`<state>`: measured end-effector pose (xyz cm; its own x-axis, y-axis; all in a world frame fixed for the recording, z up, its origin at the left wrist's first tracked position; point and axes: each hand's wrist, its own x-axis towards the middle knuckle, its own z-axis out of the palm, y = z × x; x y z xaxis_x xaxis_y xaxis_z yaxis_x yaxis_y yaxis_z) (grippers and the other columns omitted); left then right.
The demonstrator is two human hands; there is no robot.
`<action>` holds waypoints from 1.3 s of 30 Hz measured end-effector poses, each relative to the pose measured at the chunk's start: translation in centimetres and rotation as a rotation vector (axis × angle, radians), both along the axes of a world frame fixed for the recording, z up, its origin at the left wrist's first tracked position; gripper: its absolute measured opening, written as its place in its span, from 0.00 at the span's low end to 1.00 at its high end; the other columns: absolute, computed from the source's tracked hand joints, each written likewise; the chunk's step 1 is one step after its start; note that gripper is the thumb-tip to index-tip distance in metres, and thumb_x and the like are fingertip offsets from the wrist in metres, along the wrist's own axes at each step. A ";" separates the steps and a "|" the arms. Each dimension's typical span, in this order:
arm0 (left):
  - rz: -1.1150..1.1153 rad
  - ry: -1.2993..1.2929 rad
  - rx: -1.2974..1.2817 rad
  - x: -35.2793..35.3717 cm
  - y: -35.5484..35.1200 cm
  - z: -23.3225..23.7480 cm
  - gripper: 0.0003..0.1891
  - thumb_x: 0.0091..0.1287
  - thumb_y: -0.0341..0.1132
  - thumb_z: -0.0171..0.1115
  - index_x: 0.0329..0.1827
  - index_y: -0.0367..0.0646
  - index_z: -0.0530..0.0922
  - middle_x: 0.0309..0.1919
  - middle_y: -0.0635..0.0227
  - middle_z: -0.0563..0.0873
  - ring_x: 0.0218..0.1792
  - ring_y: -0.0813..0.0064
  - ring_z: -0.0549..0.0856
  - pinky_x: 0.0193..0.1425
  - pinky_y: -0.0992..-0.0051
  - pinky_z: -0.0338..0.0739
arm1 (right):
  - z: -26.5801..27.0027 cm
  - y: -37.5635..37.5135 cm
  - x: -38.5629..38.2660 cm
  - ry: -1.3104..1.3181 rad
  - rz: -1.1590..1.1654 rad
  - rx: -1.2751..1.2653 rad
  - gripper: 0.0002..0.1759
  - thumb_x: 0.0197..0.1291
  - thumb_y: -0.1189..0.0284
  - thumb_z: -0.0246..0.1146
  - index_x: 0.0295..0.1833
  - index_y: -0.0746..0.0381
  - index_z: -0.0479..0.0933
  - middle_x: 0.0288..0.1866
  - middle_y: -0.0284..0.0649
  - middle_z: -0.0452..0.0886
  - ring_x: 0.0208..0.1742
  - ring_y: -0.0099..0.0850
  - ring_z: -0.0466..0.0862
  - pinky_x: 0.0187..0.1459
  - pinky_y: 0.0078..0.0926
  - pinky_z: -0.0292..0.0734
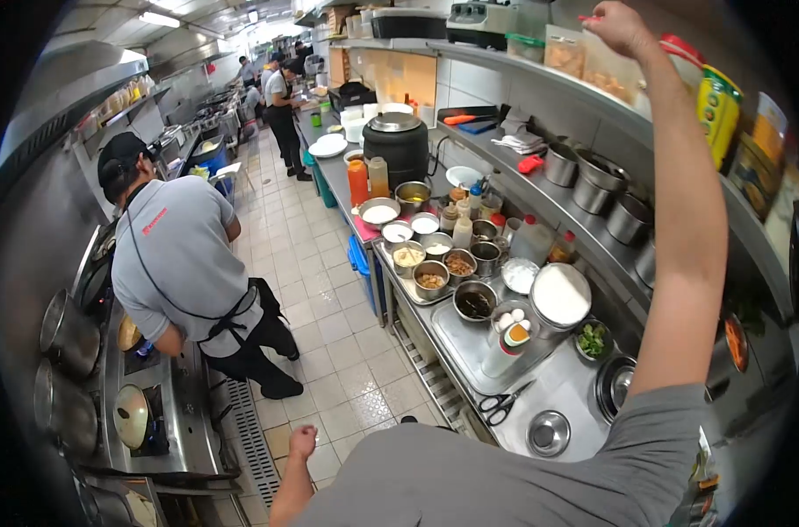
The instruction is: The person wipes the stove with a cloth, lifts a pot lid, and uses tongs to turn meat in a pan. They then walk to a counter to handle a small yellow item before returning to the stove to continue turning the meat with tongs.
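Observation:
My right hand (622, 28) is raised to the upper shelf at the top right, its fingers closed on a small red thing (586, 18) that I cannot make out. Just below it stand clear plastic containers (565, 50) of dry food. Low in the view, my left hand (303, 442) hangs over the tiled floor, fingers curled in, with nothing visible in it. On the steel counter below my right arm are black scissors (503, 404), an empty metal bowl (549, 433), a white-filled pot (561, 296) and a bowl of green leaves (593, 340).
A co-worker (180, 237) in a grey shirt bends over the stove (180, 413) at the left, where a lidded pan (132, 415) sits. Other people stand farther down the aisle. Metal pots (629, 218) line the lower shelf; a black round container (395, 149) stands on the counter.

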<state>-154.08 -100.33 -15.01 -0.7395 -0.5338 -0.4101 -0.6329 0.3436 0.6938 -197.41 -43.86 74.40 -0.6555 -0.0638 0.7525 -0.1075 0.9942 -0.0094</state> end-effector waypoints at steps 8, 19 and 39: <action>-0.351 -0.548 -0.021 0.5 -2.4 -2.4 0.17 0.74 0.43 0.63 0.59 0.45 0.88 0.57 0.52 0.91 0.54 0.55 0.90 0.61 0.60 0.84 | 1.9 -0.4 -15.6 -0.214 -0.147 0.139 0.25 0.64 0.53 0.70 0.53 0.64 0.88 0.46 0.50 0.90 0.48 0.45 0.88 0.53 0.42 0.84; -1.263 -0.568 -0.529 -20.8 -14.2 -9.1 0.16 0.70 0.45 0.62 0.54 0.50 0.90 0.59 0.56 0.91 0.60 0.50 0.88 0.67 0.56 0.82 | 2.2 0.8 -24.0 -0.364 -0.149 0.189 0.20 0.60 0.59 0.75 0.47 0.65 0.86 0.34 0.44 0.87 0.37 0.36 0.86 0.41 0.42 0.81; -1.379 -0.404 -0.428 -34.9 -17.5 -8.4 0.22 0.81 0.46 0.51 0.65 0.45 0.86 0.64 0.55 0.88 0.61 0.52 0.88 0.68 0.60 0.81 | 2.9 3.8 -23.1 -0.485 0.060 -0.177 0.10 0.74 0.60 0.65 0.40 0.51 0.79 0.29 0.19 0.70 0.26 0.13 0.65 0.26 0.20 0.58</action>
